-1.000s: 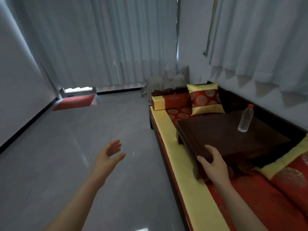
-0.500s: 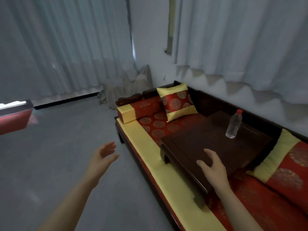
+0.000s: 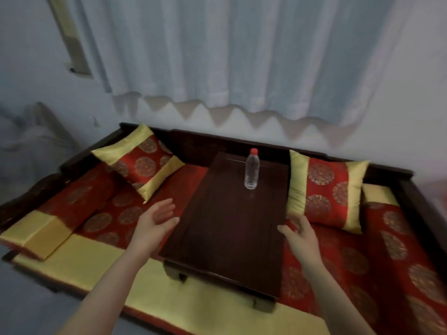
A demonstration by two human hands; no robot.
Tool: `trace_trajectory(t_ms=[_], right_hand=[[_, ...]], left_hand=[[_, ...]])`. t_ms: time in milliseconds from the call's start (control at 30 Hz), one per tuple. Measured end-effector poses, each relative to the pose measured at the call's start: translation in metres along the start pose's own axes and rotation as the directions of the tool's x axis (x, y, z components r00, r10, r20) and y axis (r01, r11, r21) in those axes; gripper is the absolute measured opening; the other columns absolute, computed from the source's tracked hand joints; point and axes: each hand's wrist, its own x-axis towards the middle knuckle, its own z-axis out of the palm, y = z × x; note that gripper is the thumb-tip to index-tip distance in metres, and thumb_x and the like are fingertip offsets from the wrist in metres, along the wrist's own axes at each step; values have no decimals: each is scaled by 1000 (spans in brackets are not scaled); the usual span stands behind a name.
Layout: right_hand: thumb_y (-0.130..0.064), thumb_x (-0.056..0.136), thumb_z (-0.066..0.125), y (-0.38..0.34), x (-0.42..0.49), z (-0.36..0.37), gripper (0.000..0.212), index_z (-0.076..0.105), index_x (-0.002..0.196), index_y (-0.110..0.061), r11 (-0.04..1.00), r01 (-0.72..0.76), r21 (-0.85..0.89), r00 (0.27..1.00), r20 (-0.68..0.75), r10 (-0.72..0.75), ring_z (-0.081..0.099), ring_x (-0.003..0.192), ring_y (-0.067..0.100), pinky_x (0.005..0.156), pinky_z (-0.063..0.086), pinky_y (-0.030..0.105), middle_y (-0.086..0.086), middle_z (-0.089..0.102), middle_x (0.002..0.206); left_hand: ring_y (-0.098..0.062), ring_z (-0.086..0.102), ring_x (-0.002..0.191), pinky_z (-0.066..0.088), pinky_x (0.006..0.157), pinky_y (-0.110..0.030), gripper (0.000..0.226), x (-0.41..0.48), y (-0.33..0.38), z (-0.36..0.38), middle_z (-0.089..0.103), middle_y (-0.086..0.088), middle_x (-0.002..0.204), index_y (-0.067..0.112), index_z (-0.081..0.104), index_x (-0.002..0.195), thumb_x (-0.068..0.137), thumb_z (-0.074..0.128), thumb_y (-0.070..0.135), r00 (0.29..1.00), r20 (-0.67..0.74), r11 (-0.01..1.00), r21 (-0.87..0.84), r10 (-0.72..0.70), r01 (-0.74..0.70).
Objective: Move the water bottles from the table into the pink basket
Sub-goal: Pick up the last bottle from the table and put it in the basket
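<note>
Reaching comes first: both hands, left hand (image 3: 154,220) and right hand (image 3: 298,234), hover open and empty at the desk's (image 3: 225,238) near edge, while the water bottle (image 3: 251,168) stands upright by its far edge. Better to grip mid-body, since clear thin plastic likely dents. Dark polished wood looks slick; no pink basket is visible.

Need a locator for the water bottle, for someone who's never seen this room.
Find the long bench with red and gold cushions under the white curtain; a low dark wooden table sits on its middle. Toward the table's far end stands the bottle, upright, between two pillows. It is the only thing on the table: clear plastic with a red cap.
</note>
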Motion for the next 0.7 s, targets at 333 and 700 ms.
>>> trace_trajectory(t_ms=[333, 700], right_hand=[[-9, 82, 71, 5, 144, 57, 49, 57, 128, -19, 998, -48, 32, 994, -100, 51, 50, 127, 16, 112, 36, 39, 0, 58, 133], [-10, 79, 73, 67, 293, 117, 52, 55, 126, -23, 982, -188, 30, 973, -130, 190, 50, 126, 14, 100, 35, 25, -3, 58, 130]], left_hand=[[-13, 62, 110, 46, 89, -20, 52, 190, 1, 55, 66, -1, 119, 18, 58, 128, 81, 73, 2, 989, 146, 1000, 15, 2, -4], [-2, 60, 105, 44, 90, -17, 54, 352, -29, 179, 64, 1, 122, 18, 56, 130, 81, 73, 2, 923, 383, 998, 65, -43, 20]])
